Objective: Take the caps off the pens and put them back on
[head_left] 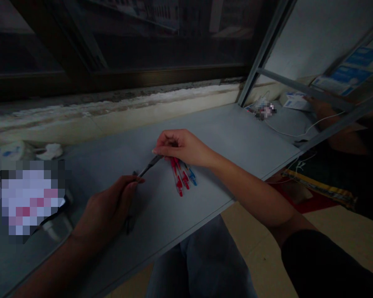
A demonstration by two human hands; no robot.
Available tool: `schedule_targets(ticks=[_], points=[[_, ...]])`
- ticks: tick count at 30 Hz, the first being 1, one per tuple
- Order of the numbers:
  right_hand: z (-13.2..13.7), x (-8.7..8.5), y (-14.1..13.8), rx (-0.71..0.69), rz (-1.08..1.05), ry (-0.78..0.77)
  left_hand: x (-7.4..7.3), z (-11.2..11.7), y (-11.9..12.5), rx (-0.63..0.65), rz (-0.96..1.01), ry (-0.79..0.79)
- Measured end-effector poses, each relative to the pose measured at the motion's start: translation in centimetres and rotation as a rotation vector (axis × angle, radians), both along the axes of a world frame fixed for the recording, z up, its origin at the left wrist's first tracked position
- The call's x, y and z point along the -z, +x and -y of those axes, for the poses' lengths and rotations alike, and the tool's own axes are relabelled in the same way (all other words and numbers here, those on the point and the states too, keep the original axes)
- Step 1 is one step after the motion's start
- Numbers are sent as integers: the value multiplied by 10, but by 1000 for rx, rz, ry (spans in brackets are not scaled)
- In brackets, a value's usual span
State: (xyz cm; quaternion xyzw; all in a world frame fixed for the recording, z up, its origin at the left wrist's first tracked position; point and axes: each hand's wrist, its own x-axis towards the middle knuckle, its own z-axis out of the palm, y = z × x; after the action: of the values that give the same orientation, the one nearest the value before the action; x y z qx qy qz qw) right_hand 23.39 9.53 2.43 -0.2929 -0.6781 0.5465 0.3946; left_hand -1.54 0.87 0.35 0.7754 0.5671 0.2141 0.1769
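Observation:
My left hand (107,205) pinches one end of a slim black pen (148,166) above the desk. Fingers of my right hand (182,145) close on the pen's other end, so it slants between both hands. Below my right hand, two red pens (179,184) and a blue pen (192,176) lie side by side, their upper ends hidden by the hand. A dark object, partly covered, shows beside my left hand (129,223); I cannot make out its kind.
The grey desk (161,225) runs along a window wall. A pixelated item (31,198) and a white crumpled tissue (51,151) are at left. Beyond a metal frame (251,82) at right, another person's arm (325,114) rests near a white cable (301,134).

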Motion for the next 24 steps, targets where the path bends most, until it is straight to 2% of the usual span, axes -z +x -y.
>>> schedule_targets(ticks=[5,16,24], points=[[-8,-2,3,6,-176,-71,0,-1,1,13,-16,-20],[-9,-7,5,267,-270,-5,1,0,2,67,30,-23],[-9,-5,6,215,-285,-28,1,1,2,85,34,-14]])
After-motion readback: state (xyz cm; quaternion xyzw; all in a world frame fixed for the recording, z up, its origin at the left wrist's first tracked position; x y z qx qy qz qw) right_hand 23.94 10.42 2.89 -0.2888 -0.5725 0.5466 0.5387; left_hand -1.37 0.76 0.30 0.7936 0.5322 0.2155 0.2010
